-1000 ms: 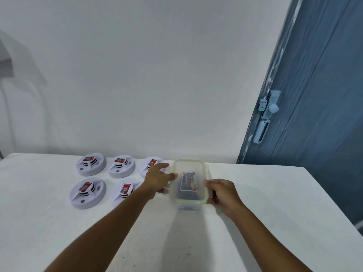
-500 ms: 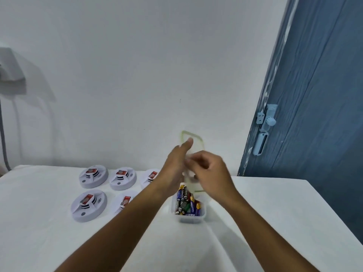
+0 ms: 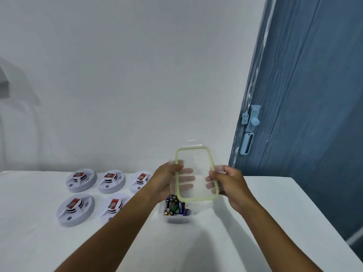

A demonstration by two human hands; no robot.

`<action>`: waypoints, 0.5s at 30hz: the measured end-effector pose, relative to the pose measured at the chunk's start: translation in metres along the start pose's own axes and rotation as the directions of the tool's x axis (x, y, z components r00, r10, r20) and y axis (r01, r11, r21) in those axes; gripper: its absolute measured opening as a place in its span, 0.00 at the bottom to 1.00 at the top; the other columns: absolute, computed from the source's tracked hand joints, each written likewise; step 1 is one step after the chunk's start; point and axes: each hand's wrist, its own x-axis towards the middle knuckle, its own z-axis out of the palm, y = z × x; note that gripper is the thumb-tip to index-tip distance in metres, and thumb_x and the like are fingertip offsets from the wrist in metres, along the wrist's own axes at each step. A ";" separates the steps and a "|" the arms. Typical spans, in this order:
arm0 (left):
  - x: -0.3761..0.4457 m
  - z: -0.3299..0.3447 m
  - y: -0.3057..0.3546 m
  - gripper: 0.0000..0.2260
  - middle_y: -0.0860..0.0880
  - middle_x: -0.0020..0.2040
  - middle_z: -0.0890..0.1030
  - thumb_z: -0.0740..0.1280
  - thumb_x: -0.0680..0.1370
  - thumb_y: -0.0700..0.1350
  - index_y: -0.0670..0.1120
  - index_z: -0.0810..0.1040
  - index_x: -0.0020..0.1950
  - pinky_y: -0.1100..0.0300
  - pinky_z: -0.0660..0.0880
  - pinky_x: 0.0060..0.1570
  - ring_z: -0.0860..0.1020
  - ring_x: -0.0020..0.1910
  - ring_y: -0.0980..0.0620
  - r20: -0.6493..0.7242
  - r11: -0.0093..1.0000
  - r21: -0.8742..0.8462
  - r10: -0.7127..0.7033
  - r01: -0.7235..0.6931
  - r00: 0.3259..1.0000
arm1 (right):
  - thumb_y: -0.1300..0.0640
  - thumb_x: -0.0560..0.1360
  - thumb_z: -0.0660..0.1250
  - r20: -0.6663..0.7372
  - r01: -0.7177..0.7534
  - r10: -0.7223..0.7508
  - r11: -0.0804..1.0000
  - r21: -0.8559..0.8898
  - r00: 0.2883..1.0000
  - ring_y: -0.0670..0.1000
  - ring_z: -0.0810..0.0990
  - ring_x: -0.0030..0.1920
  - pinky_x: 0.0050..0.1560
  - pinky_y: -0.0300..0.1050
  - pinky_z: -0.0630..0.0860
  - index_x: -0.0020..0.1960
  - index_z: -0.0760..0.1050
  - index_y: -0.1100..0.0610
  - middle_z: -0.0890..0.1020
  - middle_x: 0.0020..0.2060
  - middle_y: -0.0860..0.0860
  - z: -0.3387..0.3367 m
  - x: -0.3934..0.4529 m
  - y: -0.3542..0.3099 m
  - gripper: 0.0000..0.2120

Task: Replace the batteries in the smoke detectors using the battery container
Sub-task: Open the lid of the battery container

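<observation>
I hold lid (image 3: 196, 174) off battery container (image 3: 177, 213), left hand (image 3: 164, 181) and right hand (image 3: 228, 182) fingers clamping long edges, exposing batteries (image 3: 174, 208). Container at counter (image 3: 255, 222) centre; smoke detectors (image 3: 81, 182) at 9 o'clock, battery bays up for access.

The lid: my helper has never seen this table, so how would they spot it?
Find the white table beside the blue door. Above the battery box, both hands hold a flat clear lid. Only it has a green rim.
</observation>
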 end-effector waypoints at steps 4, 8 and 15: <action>0.016 0.007 -0.015 0.16 0.43 0.43 0.81 0.67 0.76 0.35 0.42 0.72 0.62 0.54 0.79 0.35 0.81 0.37 0.47 -0.188 0.885 0.451 0.221 -0.116 0.957 | 0.64 0.76 0.67 -0.113 -0.023 0.025 1.000 0.015 0.993 0.53 0.81 0.32 0.31 0.42 0.75 0.48 0.77 0.64 0.83 0.37 0.58 -0.030 0.008 0.011 0.03; 0.035 -0.003 -0.029 0.15 0.48 0.51 0.81 0.70 0.75 0.44 0.47 0.77 0.62 0.58 0.74 0.49 0.78 0.52 0.47 -0.047 0.331 0.926 0.583 -0.184 0.811 | 0.65 0.77 0.65 -0.226 -0.096 0.082 0.994 -0.053 0.971 0.54 0.79 0.32 0.31 0.42 0.75 0.46 0.77 0.65 0.82 0.36 0.59 -0.065 0.018 0.030 0.03; 0.044 -0.042 -0.036 0.23 0.42 0.63 0.76 0.67 0.73 0.39 0.47 0.72 0.68 0.51 0.74 0.58 0.75 0.60 0.43 -0.067 0.019 0.998 0.435 0.065 0.898 | 0.68 0.75 0.65 -0.232 -0.215 0.190 0.972 -0.089 0.954 0.54 0.76 0.26 0.26 0.39 0.72 0.40 0.75 0.65 0.80 0.32 0.61 -0.081 0.031 0.080 0.05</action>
